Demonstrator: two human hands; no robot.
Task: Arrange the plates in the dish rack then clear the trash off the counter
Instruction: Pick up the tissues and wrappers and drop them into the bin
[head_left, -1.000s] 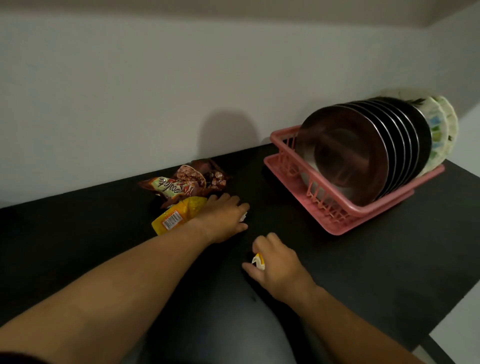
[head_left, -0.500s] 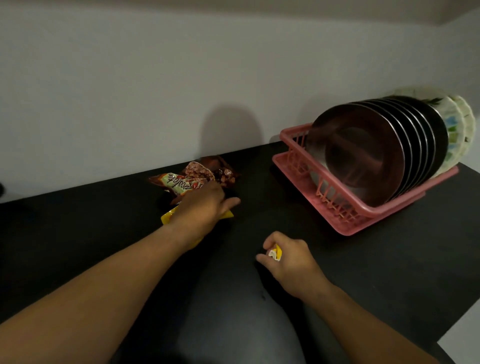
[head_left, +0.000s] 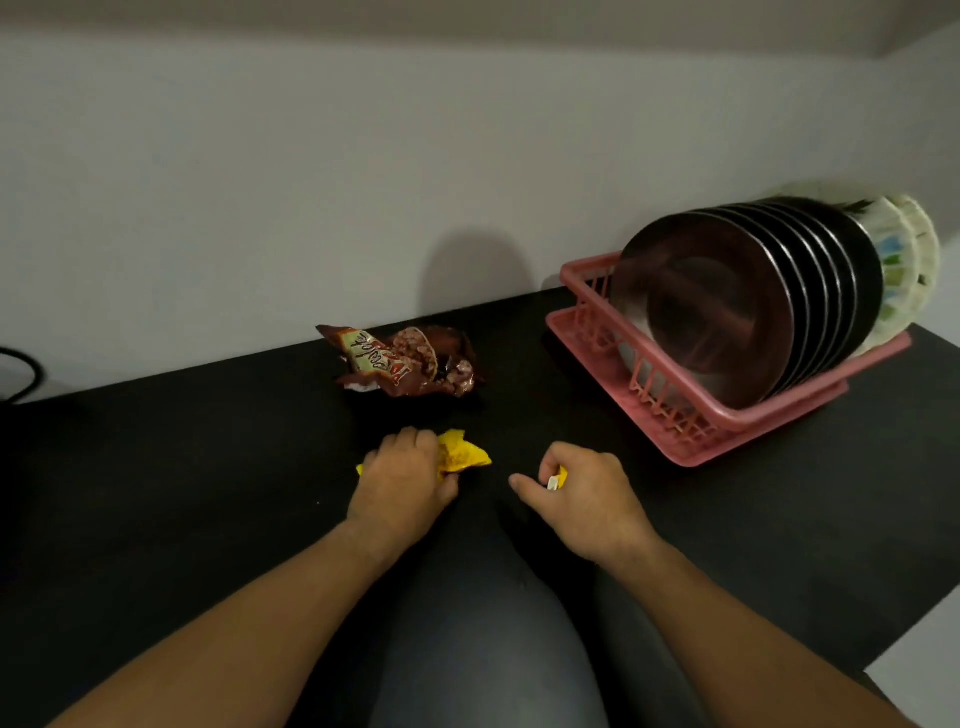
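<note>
Plates (head_left: 727, 312) upright in pink rack (head_left: 691, 441); brown wrapper (head_left: 410, 364) crumpled on counter (head_left: 182, 467), yellow wrapper (head_left: 462, 454) nearer

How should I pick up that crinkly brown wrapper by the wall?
Pinch the raised crumpled hump in the middle of the brown wrapper, coming down from above on the near side, since the wall stands close behind it. It lies bunched up on the counter, so those folds should be easy to catch.

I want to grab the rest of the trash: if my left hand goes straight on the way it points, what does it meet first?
Probably the brown snack wrapper lying beyond the left hand, which grips a yellow wrapper; depth is unclear.
</note>
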